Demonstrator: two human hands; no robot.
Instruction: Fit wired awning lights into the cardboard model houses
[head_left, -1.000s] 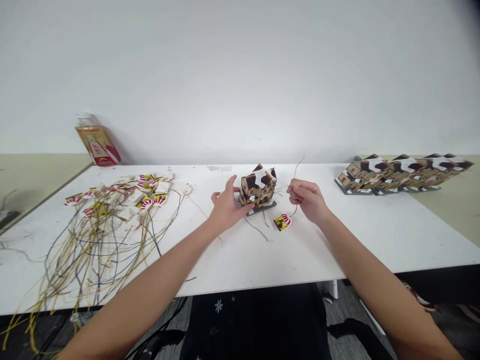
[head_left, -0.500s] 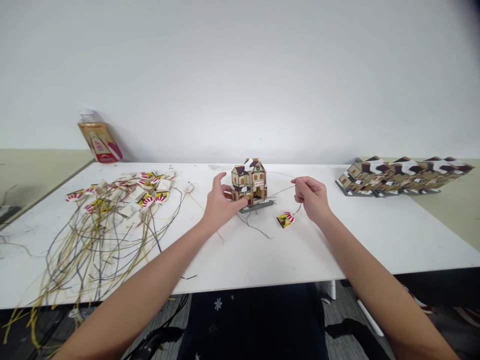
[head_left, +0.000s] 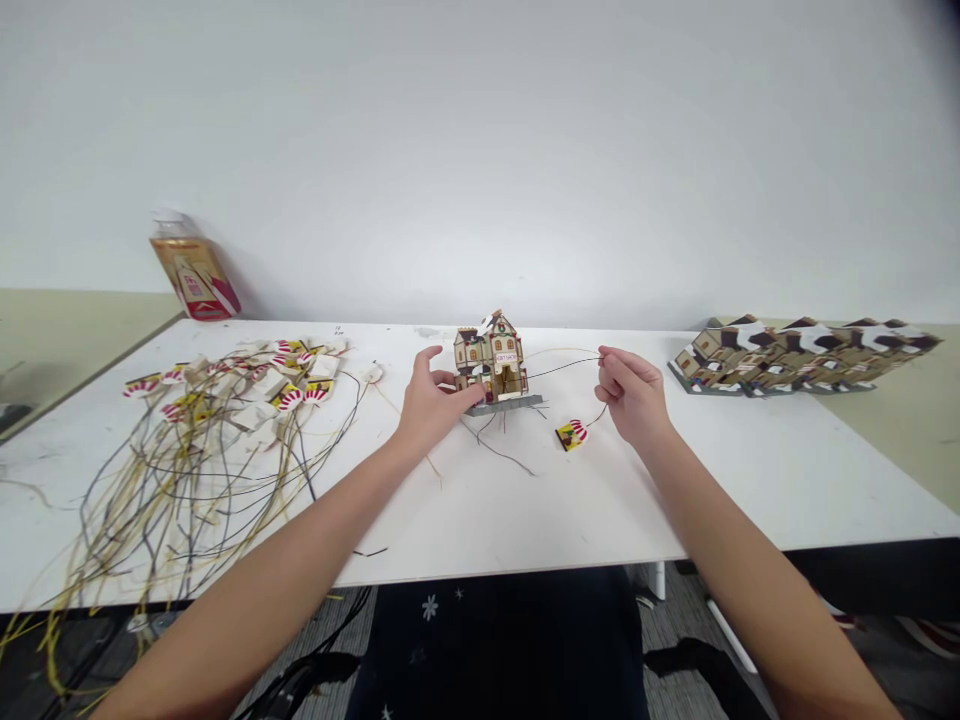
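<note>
White table stands before us against a pale wall. Our left hand is partly open, thumb and fingers curved around the left side of a small model house, upright near the middle of the table. Our right hand is mostly closed, pinching thin wires that reach toward the house. Just below that hand lies a red-and-white striped piece. Similar pieces with tangled wires lie left, near a bottle; more houses line the right.
</note>
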